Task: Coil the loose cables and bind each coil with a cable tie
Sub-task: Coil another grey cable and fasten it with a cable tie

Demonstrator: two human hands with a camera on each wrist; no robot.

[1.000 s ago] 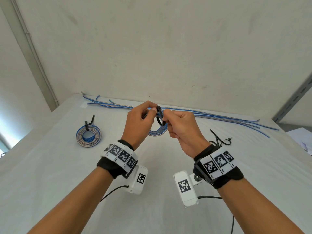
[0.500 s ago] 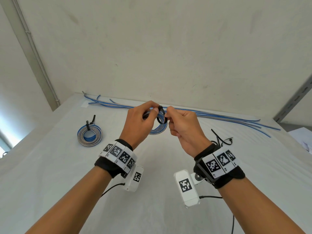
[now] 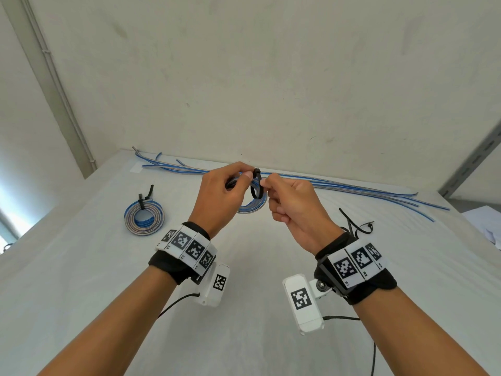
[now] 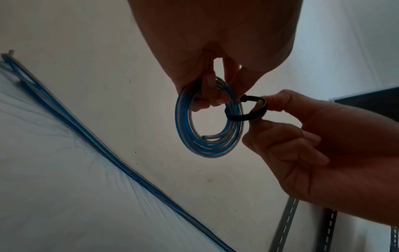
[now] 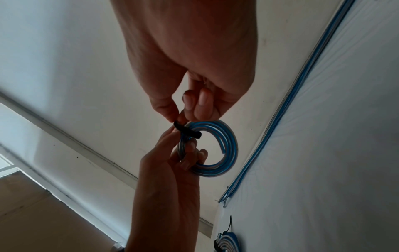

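My left hand (image 3: 238, 183) grips a small coil of blue and clear cable (image 3: 252, 207) held up above the table; the left wrist view shows the coil (image 4: 207, 119) hanging from those fingers. A black cable tie (image 3: 256, 185) is looped around the coil's strands. My right hand (image 3: 267, 185) pinches the tie's loop (image 4: 248, 110) between thumb and forefinger; in the right wrist view the tie (image 5: 187, 132) crosses the coil (image 5: 215, 148).
A bound coil (image 3: 144, 217) lies on the white table (image 3: 108, 267) at the left. Several loose blue cables (image 3: 352, 188) stretch along the far edge by the wall. Spare black ties (image 3: 355, 226) lie at the right. A metal rail (image 3: 471, 161) leans at far right.
Both hands stay together over the coil; the right fingers have shifted slightly along the tie, and its loop around the strands looks a little smaller.
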